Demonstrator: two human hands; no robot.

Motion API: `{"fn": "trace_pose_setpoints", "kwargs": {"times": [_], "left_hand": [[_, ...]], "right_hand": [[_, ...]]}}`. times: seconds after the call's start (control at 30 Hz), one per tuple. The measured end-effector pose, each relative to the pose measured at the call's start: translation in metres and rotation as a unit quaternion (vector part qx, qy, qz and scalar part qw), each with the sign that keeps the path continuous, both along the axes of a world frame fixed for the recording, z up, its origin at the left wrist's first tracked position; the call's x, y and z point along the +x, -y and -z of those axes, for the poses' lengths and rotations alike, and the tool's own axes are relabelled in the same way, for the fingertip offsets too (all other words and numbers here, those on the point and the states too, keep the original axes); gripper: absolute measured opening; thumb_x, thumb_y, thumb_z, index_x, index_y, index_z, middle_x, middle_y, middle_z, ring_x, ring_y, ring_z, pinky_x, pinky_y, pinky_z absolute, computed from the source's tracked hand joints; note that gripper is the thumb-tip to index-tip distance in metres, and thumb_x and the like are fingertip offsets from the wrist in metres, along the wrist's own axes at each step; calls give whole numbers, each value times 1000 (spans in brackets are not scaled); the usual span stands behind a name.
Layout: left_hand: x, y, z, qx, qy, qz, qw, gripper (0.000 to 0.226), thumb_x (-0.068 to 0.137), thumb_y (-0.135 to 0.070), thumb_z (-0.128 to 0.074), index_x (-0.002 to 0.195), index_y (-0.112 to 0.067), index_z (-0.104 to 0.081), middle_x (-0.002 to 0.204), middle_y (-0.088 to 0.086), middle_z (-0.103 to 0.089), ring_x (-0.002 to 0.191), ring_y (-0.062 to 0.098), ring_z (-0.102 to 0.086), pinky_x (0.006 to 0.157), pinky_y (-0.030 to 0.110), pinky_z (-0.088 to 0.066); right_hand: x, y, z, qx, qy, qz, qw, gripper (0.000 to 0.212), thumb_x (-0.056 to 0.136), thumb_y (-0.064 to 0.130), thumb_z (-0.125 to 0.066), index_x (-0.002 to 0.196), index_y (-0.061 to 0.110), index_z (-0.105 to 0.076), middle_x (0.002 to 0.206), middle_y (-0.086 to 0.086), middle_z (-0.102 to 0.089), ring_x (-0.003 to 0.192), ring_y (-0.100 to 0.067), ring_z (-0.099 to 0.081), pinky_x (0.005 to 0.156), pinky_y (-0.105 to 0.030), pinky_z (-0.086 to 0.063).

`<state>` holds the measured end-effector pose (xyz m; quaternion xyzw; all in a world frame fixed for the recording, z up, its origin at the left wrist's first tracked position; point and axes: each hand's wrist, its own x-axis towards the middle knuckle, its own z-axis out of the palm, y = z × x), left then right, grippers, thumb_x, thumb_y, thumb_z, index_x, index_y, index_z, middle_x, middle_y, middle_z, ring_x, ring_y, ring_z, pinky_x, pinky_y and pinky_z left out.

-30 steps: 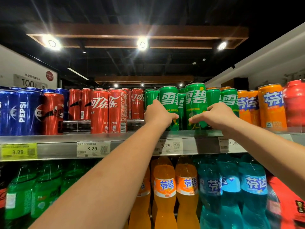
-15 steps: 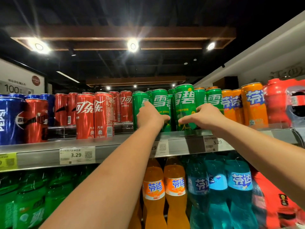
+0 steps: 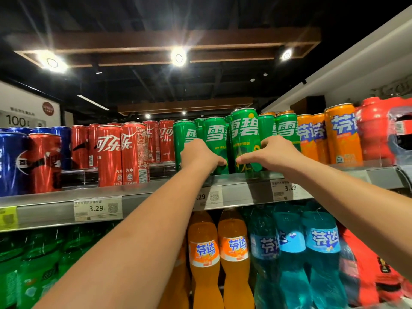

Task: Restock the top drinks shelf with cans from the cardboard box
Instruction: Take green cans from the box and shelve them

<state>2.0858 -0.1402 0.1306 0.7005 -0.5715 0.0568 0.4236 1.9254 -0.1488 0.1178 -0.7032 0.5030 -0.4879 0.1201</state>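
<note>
Cans [image 3: 287,130] in green stand clustered at the middle of the top shelf [image 3: 145,192], close to its front edge. The right hand [image 3: 275,152] wraps round the front can [image 3: 245,134], with the thumb across its lower face and the fingers curled round its right side. That can is upright, its base at the shelf's lip, just ahead of its neighbours. The left hand [image 3: 200,157] grips the second can [image 3: 215,134] just to the left, with the thumb over its lower front and the fingers tucked round its left side. The two held cans stand side by side, nearly touching. Both bare forearms reach up from below.

Red cans [image 3: 109,152] fill the shelf to the left, with blue cans [image 3: 11,163] beyond them. Orange cans [image 3: 341,134] stand to the right, then a red wrapped pack [image 3: 374,130]. Price tags [image 3: 98,208] marked 3.29 sit on the shelf rim. On the level below stand green bottles [image 3: 33,264], orange bottles [image 3: 231,253] and blue bottles [image 3: 321,253]. Spotlights [image 3: 179,57] glare from the dark ceiling.
</note>
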Motion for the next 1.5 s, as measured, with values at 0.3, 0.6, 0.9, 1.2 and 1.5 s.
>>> {"fn": "trace_pose_setpoints", "kwargs": {"times": [0.3,0.6,0.9,1.2,1.5], "left_hand": [[-4,8,2,-8,-3,1,1000,49,68,-44,-83,82,-11,-49,87,6,-63,91,23,-66,58,28,-45],[23,-13,2,-201,-101,-26,974,8,84,-19,-68,90,-18,-63,96,-2,-63,88,15,-56,63,24,-38],[41,-13,-3,7,-232,44,972,50,83,-10,-71,127,4,-51,127,21,-58,117,36,-57,99,46,-47],[42,-15,-2,41,-221,92,970,54,84,-7,-69,131,-3,-43,123,16,-56,116,33,-55,97,46,-48],[41,-18,2,32,-202,107,973,51,91,-6,-59,138,-3,-40,131,11,-52,112,26,-54,92,37,-45]], "right_hand": [[-1,3,2,-10,-12,-2,1000,84,65,55,-80,126,4,-55,120,-12,-57,95,-21,-50,75,-29,-40],[-2,-1,1,3,13,-27,1000,90,62,54,-82,131,4,-53,120,-14,-58,105,-29,-58,79,-34,-46],[-1,-5,-1,17,13,-38,999,102,63,51,-83,142,1,-41,137,-15,-52,114,-29,-57,96,-42,-50],[0,-4,0,22,14,-37,999,103,63,53,-82,143,3,-41,138,-15,-52,115,-30,-57,97,-45,-49],[1,-3,1,14,9,-32,999,97,69,51,-79,144,5,-39,146,-13,-45,128,-30,-47,102,-40,-41]]}}
